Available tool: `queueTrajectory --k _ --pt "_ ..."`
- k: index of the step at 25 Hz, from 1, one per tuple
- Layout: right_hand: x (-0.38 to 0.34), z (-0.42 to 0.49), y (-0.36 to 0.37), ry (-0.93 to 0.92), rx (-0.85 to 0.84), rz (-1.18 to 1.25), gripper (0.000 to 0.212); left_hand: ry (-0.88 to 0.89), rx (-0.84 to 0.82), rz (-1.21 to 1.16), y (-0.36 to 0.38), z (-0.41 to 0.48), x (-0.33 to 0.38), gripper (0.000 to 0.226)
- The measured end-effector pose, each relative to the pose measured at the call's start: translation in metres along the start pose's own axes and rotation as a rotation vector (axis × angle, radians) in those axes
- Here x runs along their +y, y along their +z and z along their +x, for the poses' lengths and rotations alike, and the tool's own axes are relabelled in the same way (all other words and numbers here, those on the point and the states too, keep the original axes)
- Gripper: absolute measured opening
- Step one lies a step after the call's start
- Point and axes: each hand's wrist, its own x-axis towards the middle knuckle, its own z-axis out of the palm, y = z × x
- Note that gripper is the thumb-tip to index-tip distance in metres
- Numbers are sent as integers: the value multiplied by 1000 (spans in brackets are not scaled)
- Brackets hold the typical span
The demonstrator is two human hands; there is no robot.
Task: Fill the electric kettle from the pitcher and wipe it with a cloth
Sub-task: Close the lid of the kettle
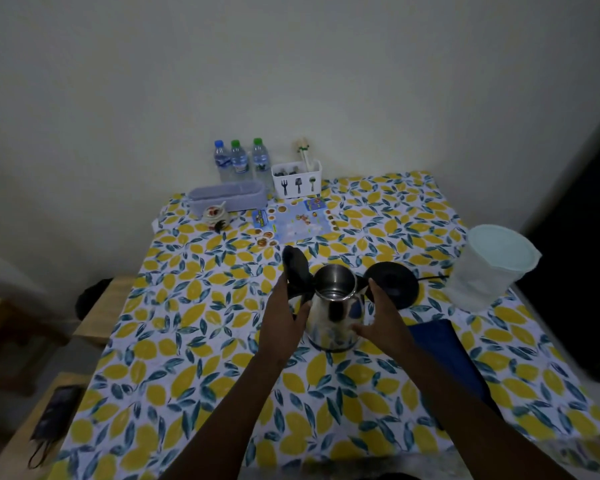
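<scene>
L hand [286,322] wraps the kettle's black handle side, fingers closed on it. Steel kettle [335,311] stands upright mid-worktop [194,341], lid [296,263] flipped open. R hand [381,320] pressed flat to kettle's other side, fingers spread. Black base [394,282] just behind; blue cloth [440,344] under R forearm; pitcher [489,271] far right.
</scene>
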Motion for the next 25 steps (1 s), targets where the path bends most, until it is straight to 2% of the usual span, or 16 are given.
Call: queueTrajectory --k 5,10,15,22,25 --pt "4 5 -8 -2 -36 -19 105 124 -112 248 18 29 12 54" --pt "6 4 -11 -43 -42 -43 101 75 -281 443 32 55 11 49" --pt "8 6 -13 -174 -20 -153 104 52 -251 558 43 66 18 60" --pt "18 0 -6 -174 -48 -171 107 -12 -359 656 46 74 23 62" --pt "25 -6 -4 -198 -52 -231 106 -8 -335 641 48 72 33 56"
